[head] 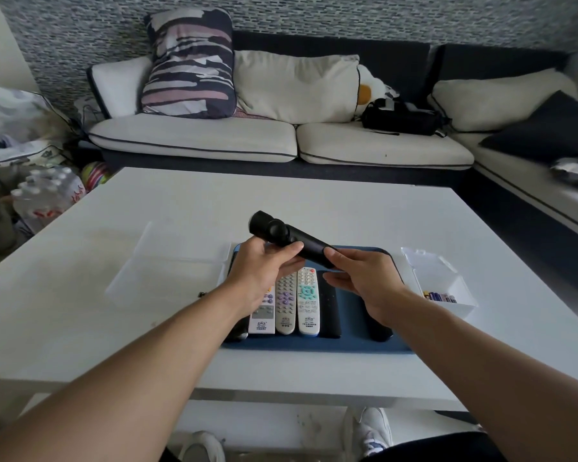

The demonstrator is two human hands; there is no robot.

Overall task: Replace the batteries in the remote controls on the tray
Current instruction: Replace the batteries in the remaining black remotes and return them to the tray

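Note:
A black remote control [281, 233] is lifted above the blue tray [351, 341], slanting from upper left to lower right. My left hand [261, 275] grips its middle from below, thumb on top. My right hand [364, 281] holds its lower right end between thumb and fingers. On the tray lie several remotes side by side: a white one with a screen [262, 316], a grey one with purple buttons [286, 303], a white one with teal buttons [307, 301] and a black one [329, 305]. Another black remote [379, 331] is mostly hidden under my right wrist.
A clear empty box [167, 261] stands left of the tray on the white table [114, 345]. A small clear box [444, 288] with several batteries sits at the right. A sofa with cushions lies beyond the table; a pack of water bottles [47, 198] is on the floor at left.

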